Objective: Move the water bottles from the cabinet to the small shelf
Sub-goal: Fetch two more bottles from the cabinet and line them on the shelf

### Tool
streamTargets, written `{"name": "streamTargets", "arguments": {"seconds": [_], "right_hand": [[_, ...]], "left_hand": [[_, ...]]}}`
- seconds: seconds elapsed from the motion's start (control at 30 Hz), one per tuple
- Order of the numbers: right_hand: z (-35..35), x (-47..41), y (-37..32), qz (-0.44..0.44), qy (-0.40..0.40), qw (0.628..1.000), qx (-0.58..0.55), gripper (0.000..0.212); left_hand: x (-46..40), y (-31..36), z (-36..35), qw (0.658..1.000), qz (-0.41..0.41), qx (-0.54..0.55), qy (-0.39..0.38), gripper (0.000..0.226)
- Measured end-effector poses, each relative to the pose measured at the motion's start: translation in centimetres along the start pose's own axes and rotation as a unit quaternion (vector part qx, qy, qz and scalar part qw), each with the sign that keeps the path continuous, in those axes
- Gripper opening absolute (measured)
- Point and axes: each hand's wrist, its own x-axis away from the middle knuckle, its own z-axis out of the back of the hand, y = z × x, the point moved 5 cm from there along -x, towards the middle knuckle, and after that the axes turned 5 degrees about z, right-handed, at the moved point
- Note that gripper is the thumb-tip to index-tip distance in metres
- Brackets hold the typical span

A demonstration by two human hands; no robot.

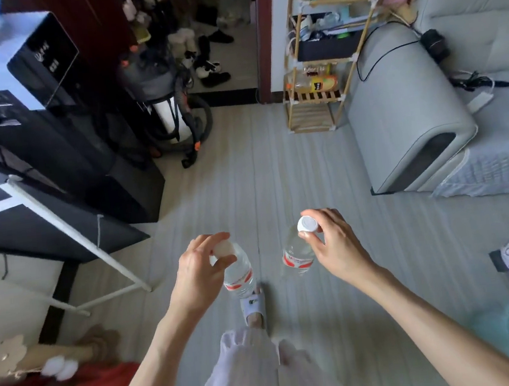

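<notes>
Carrying step: the left hand (200, 269) and right hand (331, 244) each pinch a water bottle (239, 273) (297, 256) by its cap over the floor; next, probably set both upright on the small shelf (331, 49) ahead.

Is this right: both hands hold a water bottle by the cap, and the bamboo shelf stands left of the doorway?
Not quite. The left hand and right hand each hold a water bottle by the cap, but the head view shows the bamboo shelf right of the doorway, beside the sofa.
</notes>
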Motion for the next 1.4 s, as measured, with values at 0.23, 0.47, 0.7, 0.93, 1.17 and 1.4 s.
{"name": "streamTargets", "arguments": {"seconds": [0.23,0.47,0.7,0.93,1.17,1.4], "right_hand": [[1.2,-15.6,4.6,-0.037,0.014,0.999,0.006,0.029],[5.5,-28.4,9.7,-0.066,0.073,0.995,0.014,0.028],[10.1,-42.4,18.2,-0.051,0.06,0.997,0.021,0.036],[17.8,-56.3,26.5,-0.005,0.057,0.998,0.023,0.031],[23.4,-68.9,32.1,0.026,0.082,0.996,0.039,0.033],[27.2,-81.8,36.3,0.048,0.125,0.99,0.047,0.044]], "left_hand": [[-18.6,3.1,-1.7,0.998,-0.013,0.013,-0.06,0.035],[-34.0,9.7,-4.0,0.993,-0.058,-0.006,-0.103,0.035],[-48.8,16.9,-8.8,0.994,-0.073,-0.014,-0.081,0.036],[-61.9,25.8,-14.5,0.995,-0.06,-0.009,-0.08,0.036],[-73.9,33.2,-16.6,0.994,-0.081,0.03,-0.06,0.035],[-87.4,39.4,-18.1,0.984,-0.126,0.081,-0.096,0.031]]}}
